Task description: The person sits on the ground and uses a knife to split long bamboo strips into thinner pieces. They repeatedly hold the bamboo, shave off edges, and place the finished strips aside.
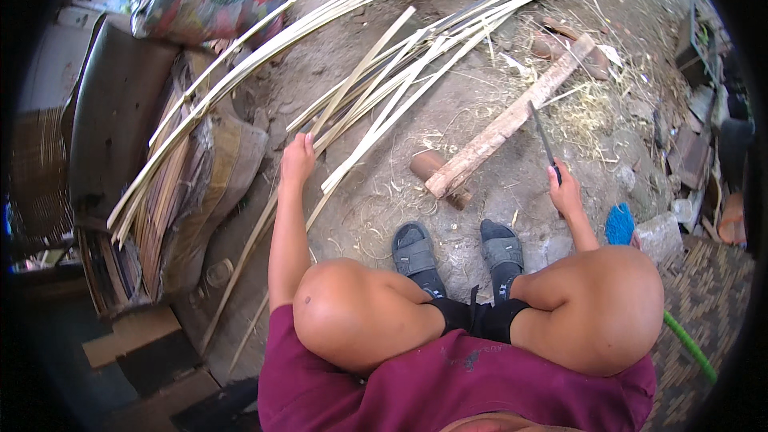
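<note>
My left hand (298,160) is closed around a long, flat bamboo strip (364,70). The strip slants from the far middle, past my left forearm, toward the lower left. In my right hand (566,190) is a knife (541,130) with a dark handle, its narrow blade pointing up and away from me. The blade's tip is close to a rough wooden plank (512,116), which rests tilted across short pieces of log (430,165) on the ground. Just beyond my left hand lies a loose bundle of pale strips (448,52).
Another bundle of long strips (240,72) curves along the left, near a stuffed plastic sack (210,2) and worn cardboard (228,164). Shavings (588,112) litter the dirt beyond the plank. At right are a blue object (619,226), a stone block (658,238) and a woven mat (712,296).
</note>
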{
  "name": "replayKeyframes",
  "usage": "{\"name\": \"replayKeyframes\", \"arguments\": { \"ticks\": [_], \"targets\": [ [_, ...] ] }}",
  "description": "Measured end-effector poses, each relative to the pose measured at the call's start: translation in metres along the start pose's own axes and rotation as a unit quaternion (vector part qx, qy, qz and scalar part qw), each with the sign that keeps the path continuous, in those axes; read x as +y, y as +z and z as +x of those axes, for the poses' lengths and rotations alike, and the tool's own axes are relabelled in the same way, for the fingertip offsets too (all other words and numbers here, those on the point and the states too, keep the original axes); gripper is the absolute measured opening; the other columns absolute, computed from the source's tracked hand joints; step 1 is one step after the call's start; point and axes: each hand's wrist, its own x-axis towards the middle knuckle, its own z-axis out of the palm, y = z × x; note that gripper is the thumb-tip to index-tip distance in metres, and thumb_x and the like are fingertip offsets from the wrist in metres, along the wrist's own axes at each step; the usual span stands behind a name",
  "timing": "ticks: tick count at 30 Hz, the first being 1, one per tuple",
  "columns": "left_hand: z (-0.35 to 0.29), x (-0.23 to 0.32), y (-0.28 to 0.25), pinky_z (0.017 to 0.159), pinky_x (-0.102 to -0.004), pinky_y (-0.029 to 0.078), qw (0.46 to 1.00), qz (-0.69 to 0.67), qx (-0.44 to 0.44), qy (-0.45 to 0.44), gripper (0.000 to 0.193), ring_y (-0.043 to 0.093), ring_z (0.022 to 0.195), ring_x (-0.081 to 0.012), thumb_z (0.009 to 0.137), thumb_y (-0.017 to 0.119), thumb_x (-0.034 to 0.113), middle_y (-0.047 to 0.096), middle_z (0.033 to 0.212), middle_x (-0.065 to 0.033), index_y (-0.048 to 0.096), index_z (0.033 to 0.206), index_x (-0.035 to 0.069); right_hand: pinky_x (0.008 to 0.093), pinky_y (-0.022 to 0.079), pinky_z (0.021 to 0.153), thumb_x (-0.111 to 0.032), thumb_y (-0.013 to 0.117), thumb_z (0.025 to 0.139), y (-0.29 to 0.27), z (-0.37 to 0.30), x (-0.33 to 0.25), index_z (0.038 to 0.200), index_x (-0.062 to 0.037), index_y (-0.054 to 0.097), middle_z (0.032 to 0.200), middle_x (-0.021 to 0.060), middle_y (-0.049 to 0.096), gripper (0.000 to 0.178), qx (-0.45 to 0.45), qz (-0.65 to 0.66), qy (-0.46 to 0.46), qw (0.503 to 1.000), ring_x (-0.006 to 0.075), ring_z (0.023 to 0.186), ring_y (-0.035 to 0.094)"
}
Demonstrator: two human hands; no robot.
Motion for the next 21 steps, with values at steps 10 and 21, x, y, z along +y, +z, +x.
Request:
{"name": "replayKeyframes", "arguments": {
  "ticks": [10,21],
  "targets": [
    [-0.071,-0.130,0.059,0.122,-0.0523,0.015,0.943,0.064,-0.238,-0.224,0.147,0.009,0.150,-0.0444,0.057,0.077,0.078,0.003,0.161,-0.0299,-0.008,0.158,0.013,0.0442,0.050,0.091,-0.037,0.053,0.101,-0.004,-0.001,0.000,0.135,-0.0091,0.056,0.115,0.0246,0.067,0.044,-0.028,0.004,0.015,0.999,0.0404,0.107,0.065],
    [-0.104,-0.153,0.072,0.100,-0.0503,0.041,0.985,0.011,-0.126,-0.117,0.074,0.050,0.120,-0.0432,0.079,0.076,0.054,0.053,0.130,-0.0257,0.052,0.130,0.006,0.0440,0.048,0.097,-0.038,0.050,0.102,0.005,0.000,0.013,0.139,-0.0099,0.053,0.122,0.0255,0.064,0.047,-0.009,-0.032,-0.038,0.999,0.0425,0.116,0.061]
  ]
}}
